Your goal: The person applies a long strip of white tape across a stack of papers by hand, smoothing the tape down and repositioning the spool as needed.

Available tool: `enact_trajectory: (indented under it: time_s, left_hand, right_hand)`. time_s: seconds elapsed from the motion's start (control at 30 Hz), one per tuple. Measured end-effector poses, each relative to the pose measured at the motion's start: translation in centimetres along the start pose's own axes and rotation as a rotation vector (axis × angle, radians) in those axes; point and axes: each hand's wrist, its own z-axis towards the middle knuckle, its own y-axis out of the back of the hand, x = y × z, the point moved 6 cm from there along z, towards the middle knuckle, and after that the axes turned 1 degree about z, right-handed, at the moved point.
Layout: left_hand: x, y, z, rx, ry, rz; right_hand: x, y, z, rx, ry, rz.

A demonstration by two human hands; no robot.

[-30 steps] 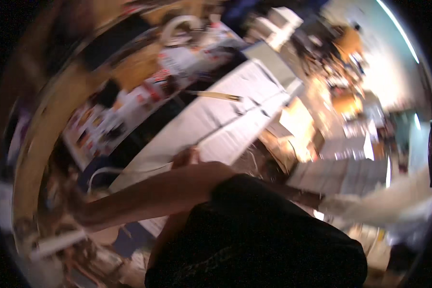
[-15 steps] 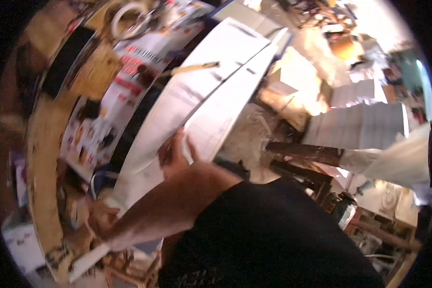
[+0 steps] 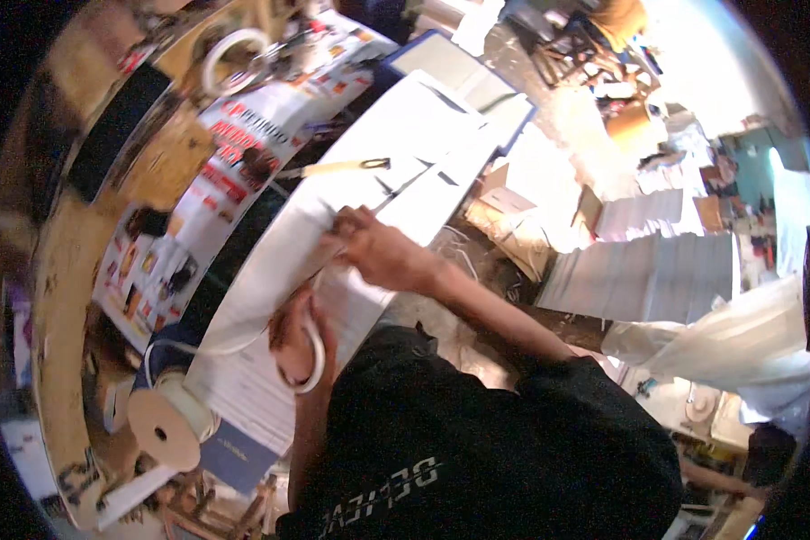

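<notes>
My left hand (image 3: 319, 335) is closed around a roll of white tape (image 3: 314, 358), low over the near half of a long white sheet (image 3: 288, 243). Just beyond it, my right hand (image 3: 373, 250) is bent over the sheet with its fingers bunched together. Whatever lies between those fingertips is hidden. Dark slits or lines run across the far part of the sheet. On it rests a tool with a pale yellow handle (image 3: 342, 167), its thin end pointing left.
A cream spool (image 3: 173, 423) with a brown end stands at the lower left, beside a dark blue folder (image 3: 234, 457). Another white roll (image 3: 236, 61) lies at the far left on a printed banner (image 3: 243, 126). A blue-edged panel (image 3: 432, 56) sits under the sheet's far end.
My right hand has moved from the lower left, across my left arm, up to the middle of the sheet. My left hand has come slightly nearer, and the tape roll shows clearly.
</notes>
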Motion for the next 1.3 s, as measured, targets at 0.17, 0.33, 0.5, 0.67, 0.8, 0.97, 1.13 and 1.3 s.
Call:
enact_trajectory:
  time_s: [0.17, 0.33, 0.5, 0.67, 0.8, 0.97, 1.13, 1.3]
  left_hand:
    - [1.4, 0.7, -0.4, 0.058, 0.340, -0.149]
    - [-0.4, 0.5, 0.0, 0.084, 0.288, -0.117]
    - [2.5, 2.5, 1.1, 0.155, 0.339, 0.072]
    - [1.7, 3.1, 2.6, 0.276, 0.312, 0.053]
    - [2.1, 3.1, 2.2, 0.267, 0.244, -0.025]
    - [3.4, 3.5, 1.4, 0.211, 0.299, -0.030]
    - [3.6, 1.1, 2.2, 0.140, 0.206, -0.187]
    - [-1.0, -1.7, 4.9, 0.095, 0.120, -0.184]
  right_hand:
    - [-1.7, -1.6, -1.1, -0.033, -0.092, 0.617]
    - [-2.4, -1.1, -1.3, -0.101, -0.007, 0.651]
    - [-2.4, -1.4, -0.8, -0.254, 0.068, 0.738]
    - [-2.0, -2.6, -1.1, -0.257, 0.041, 0.682]
    - [-2.3, -2.9, -1.4, -0.241, -0.005, 0.710]
    - [-3.6, -5.7, -0.3, -0.197, -0.077, 0.648]
    - [-8.4, 0.5, -3.4, -0.333, -0.072, 0.749]
    - [-11.6, 4.6, -3.6, -0.282, -0.061, 0.430]
